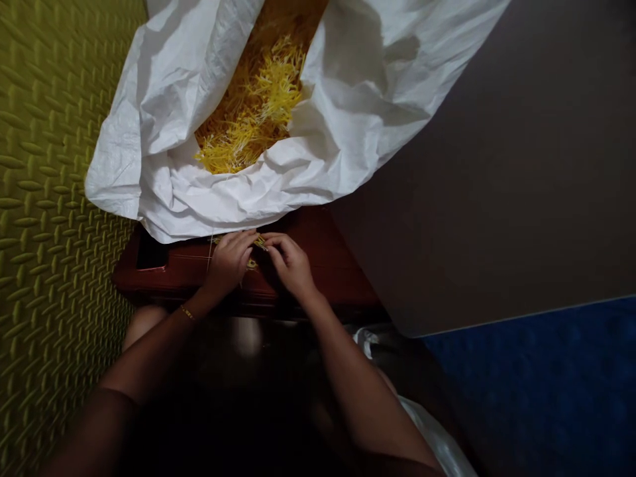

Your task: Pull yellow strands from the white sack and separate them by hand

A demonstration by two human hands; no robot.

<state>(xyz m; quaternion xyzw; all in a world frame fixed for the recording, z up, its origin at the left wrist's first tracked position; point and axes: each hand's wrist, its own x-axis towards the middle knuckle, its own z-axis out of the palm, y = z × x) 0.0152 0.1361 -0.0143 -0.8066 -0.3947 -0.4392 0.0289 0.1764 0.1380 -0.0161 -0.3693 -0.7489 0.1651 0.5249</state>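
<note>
- A person's two bare hands meet over a dark red surface (338, 265), just on the near side of an open white sack (348, 142).
- The right hand (291, 260) pinches a few thin yellow strands (260, 242) between thumb and fingertips, close to the sack's near edge.
- The left hand (229, 257) bends its fingers together at the other end of the same strands, back of the hand upward; whether it grips them or only steadies them, one cannot tell.
- More yellow bits (252, 264) lie under the hands, on the near side of the sack, partly hidden by the fingers.
- Inside the sack, a loose heap (253, 119) of yellow and whitish strands shows between crumpled folds.
- A gold-coloured bracelet (187, 311) circles the left wrist, nearer the person than the sack.
- A flat black rectangle (152, 252) rests on the surface beside the sack's near left corner, its details lost in the dark.
- A yellow-green textured mat (44, 199) stretches along the left of the sack.
- A plain grey panel (497, 165) fills the space to the right of the sack, with a dark blue area (546, 384) beyond its lower edge.
</note>
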